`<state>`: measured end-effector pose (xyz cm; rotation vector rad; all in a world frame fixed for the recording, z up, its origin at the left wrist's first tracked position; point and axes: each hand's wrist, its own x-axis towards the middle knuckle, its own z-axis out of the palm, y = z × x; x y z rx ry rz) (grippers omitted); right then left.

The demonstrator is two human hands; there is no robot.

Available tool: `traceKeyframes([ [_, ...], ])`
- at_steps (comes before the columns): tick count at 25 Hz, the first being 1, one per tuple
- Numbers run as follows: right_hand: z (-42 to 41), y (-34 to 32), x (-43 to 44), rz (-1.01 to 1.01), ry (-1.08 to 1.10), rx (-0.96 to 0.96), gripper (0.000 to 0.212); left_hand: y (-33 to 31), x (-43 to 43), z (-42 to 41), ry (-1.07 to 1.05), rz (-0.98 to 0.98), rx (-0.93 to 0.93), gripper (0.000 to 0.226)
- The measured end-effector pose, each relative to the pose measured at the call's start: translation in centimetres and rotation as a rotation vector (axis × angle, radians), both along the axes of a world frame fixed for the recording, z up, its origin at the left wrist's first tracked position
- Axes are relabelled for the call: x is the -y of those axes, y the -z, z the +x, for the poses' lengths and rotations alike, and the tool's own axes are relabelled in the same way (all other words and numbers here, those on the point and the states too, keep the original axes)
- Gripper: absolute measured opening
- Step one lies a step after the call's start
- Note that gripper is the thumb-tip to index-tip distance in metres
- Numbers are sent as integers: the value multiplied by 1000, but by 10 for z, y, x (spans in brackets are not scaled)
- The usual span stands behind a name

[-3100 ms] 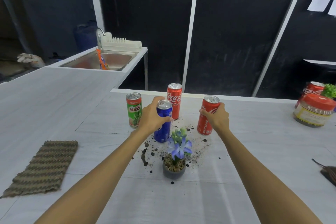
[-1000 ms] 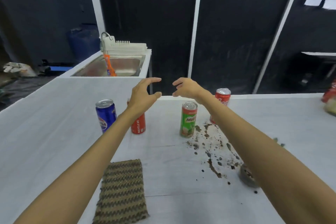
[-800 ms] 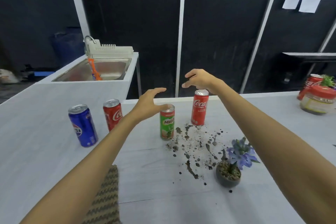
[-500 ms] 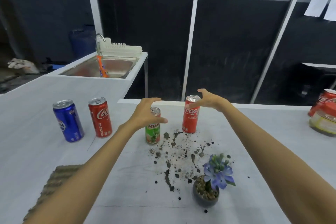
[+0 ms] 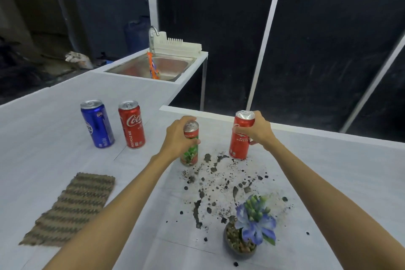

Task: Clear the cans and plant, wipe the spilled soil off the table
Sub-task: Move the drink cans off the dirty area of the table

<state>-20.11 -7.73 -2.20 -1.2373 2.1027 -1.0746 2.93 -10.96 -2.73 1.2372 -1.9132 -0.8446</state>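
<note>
My left hand (image 5: 178, 138) grips the green Milo can (image 5: 190, 155), which stands at the far edge of the spilled soil (image 5: 219, 184). My right hand (image 5: 257, 130) grips a red Coca-Cola can (image 5: 240, 147) standing just right of it. A blue Pepsi can (image 5: 97, 124) and a second red Coca-Cola can (image 5: 132, 124) stand side by side on the white table (image 5: 43, 149) to the left. A small dark pot with a blue flower, the plant (image 5: 248, 232), stands upright at the near edge of the soil.
A brown woven cloth (image 5: 70, 208) lies flat at the near left. A steel sink (image 5: 157, 68) with a white drying rack (image 5: 177, 45) and an orange bottle is at the far end of the left counter. The table's far edge drops off behind the cans.
Both hands came down from above the cans and closed round them, left on the Milo can, right on the red can. Earlier the blue can and other red can were moved left.
</note>
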Motion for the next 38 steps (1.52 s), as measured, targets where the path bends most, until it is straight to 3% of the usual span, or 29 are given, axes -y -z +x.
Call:
traceKeyframes([
  [6, 29, -40, 12, -61, -82, 54, 68, -39, 4, 39, -102, -81, -121, 60],
  [14, 160, -93, 25, -51, -309, 82, 66, -51, 25, 150, -214, -58, -101, 61],
  [19, 246, -68, 38, -7, -359, 94, 64, -32, 42, 224, -339, -39, -41, 62],
  [24, 305, -30, 59, -14, -342, 160, 77, -12, 55, 271, -373, 17, -18, 63],
  [30, 326, -4, 76, 0, -239, 136, 71, 5, 62, 290, -325, 50, -39, 64],
  [34, 324, 1, 76, 14, -224, 122, 84, 9, 65, 285, -295, 58, 0, 66],
  [38, 315, 7, 51, 26, -224, 139, 80, 9, 52, 273, -410, -211, 273, 65],
])
